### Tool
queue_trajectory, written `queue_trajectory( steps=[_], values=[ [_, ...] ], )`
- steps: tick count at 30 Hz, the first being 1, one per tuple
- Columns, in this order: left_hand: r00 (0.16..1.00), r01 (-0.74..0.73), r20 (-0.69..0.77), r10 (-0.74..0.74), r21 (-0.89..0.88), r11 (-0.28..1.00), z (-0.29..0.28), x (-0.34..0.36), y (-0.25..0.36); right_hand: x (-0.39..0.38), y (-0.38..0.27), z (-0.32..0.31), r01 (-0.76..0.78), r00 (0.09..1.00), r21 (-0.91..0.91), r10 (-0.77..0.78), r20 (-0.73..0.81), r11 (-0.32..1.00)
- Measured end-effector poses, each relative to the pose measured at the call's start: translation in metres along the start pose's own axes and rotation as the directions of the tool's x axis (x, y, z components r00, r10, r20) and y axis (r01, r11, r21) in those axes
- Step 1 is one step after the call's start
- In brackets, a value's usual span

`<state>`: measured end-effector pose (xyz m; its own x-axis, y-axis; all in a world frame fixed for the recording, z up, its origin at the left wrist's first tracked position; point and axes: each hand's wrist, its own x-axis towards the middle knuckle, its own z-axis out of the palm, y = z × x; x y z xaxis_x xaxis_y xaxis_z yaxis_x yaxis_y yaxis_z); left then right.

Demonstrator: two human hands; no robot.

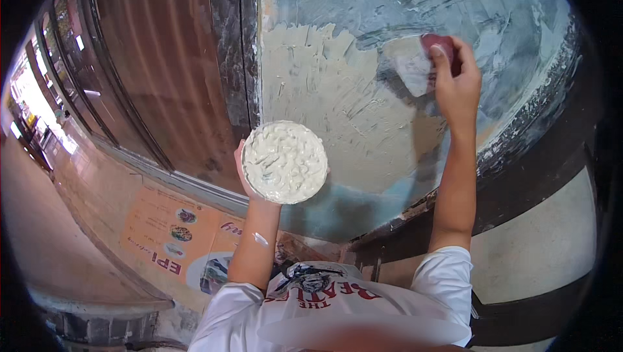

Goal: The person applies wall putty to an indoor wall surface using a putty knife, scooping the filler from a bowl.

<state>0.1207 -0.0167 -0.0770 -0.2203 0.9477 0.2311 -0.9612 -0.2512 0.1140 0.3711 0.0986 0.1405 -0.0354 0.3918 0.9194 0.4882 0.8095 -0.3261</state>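
Note:
My left hand (242, 171) grips a round container of creamy off-white paste (284, 160) from beneath and the side, with most of the fingers hidden behind it. Raised at the upper right, my right hand (457, 76) is closed on a scraper (409, 63) with a dark red handle and a paste-smeared blade, held at the wall (311, 73). Pale beige paste with rough strokes covers much of the wall's lower left part; the upper and right parts are bluish grey with darker scratches.
Brown framed glass panels (143, 47) stand to the left, with a bright opening beyond. An orange printed sheet (149, 219) lies on the floor below. A dark border (545, 183) runs along the wall's lower right, beside a pale panel (529, 248).

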Motion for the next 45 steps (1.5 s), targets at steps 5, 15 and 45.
queue_trajectory(
  steps=[5,15,45],
  values=[
    [0.999,-0.009,0.037,0.01,-0.009,1.0,0.025,0.009,0.003,-0.044,-0.022,-0.01,0.416,0.785,0.186,-0.454,0.422,0.89],
    [0.979,0.034,0.201,-0.025,-0.041,0.999,0.061,0.011,0.007,-0.064,-0.038,-0.025,0.694,0.548,0.182,-0.675,0.494,0.697],
    [0.981,0.031,0.194,-0.031,0.004,1.0,0.052,0.021,0.004,-0.082,-0.032,-0.019,0.615,0.608,0.192,-0.616,0.501,0.764]
  ],
)
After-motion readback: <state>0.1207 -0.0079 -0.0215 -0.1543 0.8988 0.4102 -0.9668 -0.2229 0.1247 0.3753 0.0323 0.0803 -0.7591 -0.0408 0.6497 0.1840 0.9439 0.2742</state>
